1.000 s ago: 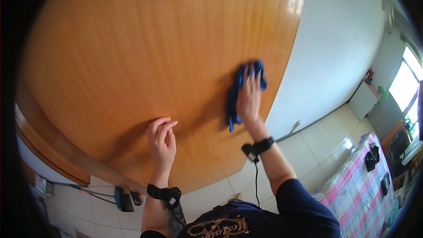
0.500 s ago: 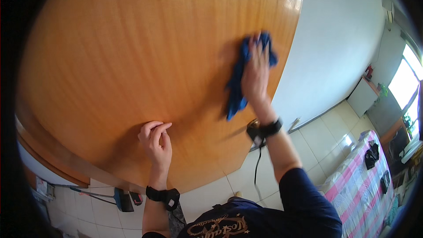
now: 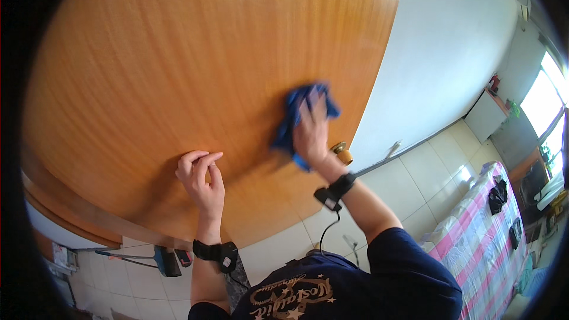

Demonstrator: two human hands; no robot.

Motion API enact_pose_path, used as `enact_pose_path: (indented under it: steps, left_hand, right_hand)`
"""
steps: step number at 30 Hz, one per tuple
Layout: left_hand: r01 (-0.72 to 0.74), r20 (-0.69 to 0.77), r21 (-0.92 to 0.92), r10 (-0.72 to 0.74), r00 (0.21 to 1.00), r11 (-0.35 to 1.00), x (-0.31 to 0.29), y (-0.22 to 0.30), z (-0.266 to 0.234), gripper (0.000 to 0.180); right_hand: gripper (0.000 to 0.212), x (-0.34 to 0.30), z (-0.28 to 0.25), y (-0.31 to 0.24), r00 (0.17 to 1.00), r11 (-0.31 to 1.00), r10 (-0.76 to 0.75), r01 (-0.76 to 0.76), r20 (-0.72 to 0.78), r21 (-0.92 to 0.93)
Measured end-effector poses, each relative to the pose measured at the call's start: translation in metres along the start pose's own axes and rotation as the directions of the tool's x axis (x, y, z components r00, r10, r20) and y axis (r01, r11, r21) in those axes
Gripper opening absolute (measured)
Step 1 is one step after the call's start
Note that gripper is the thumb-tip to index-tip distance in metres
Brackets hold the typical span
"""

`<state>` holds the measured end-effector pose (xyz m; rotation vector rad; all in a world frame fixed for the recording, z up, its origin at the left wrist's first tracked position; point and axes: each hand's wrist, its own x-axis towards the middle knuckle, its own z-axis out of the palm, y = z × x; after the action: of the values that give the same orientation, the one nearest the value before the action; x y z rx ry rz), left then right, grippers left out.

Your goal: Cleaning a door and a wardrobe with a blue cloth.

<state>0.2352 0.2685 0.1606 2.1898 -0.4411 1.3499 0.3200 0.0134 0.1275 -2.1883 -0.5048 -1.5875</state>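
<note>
A blue cloth point(image 3: 288, 123) lies bunched against the face of a wooden door point(image 3: 172, 71). My right hand point(image 3: 312, 133) presses it there with the fingers stretched over it; hand and cloth are slightly blurred. Just right of that wrist, a round door knob point(image 3: 342, 154) sticks out near the door's edge. Lower and to the left, my left hand point(image 3: 203, 184) is beside the door with its fingers loosely bent and nothing in them. Whether its fingertips touch the wood I cannot tell.
A white wall point(image 3: 444, 41) runs past the door's right edge. A bed with a pink checked cover point(image 3: 468, 225) stands at the lower right, with black bags on it. At the lower left, a dustpan point(image 3: 167, 262) rests on the tiled floor point(image 3: 394, 195).
My right hand has slid the cloth down and left over the door, bringing the knob into fuller view. The left hand has shifted slightly up and left.
</note>
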Motion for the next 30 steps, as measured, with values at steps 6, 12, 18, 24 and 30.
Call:
enact_pose_path:
  steps: [6,12,18,24,30]
  left_hand:
    - [-0.02,-0.009,-0.005,0.02,1.0,1.0,-0.005,-0.005,0.001,0.025]
    - [-0.002,-0.028,-0.005,0.002,1.0,1.0,0.001,0.003,0.002,0.024]
    - [0.011,-0.015,-0.002,-0.011,1.0,1.0,-0.002,-0.002,-0.003,0.023]
    - [0.018,0.0,-0.035,-0.018,1.0,0.999,-0.003,-0.003,0.0,0.025]
    - [0.029,-0.031,-0.015,-0.03,0.999,0.999,-0.004,-0.004,0.006,0.026]
  right_hand:
    - [0.054,0.023,-0.016,0.013,0.988,0.99,-0.138,0.139,0.068,-0.019]
    - [0.055,0.19,-0.072,0.026,0.959,0.987,-0.154,0.141,-0.237,-0.071]
    - [0.049,0.055,-0.02,0.008,0.996,0.999,0.021,-0.024,-0.083,-0.035]
    - [0.054,0.028,-0.019,0.022,1.0,0.994,-0.021,0.019,-0.016,-0.109]
    - [0.069,0.12,-0.057,0.024,0.996,0.995,-0.072,0.068,-0.05,-0.072]
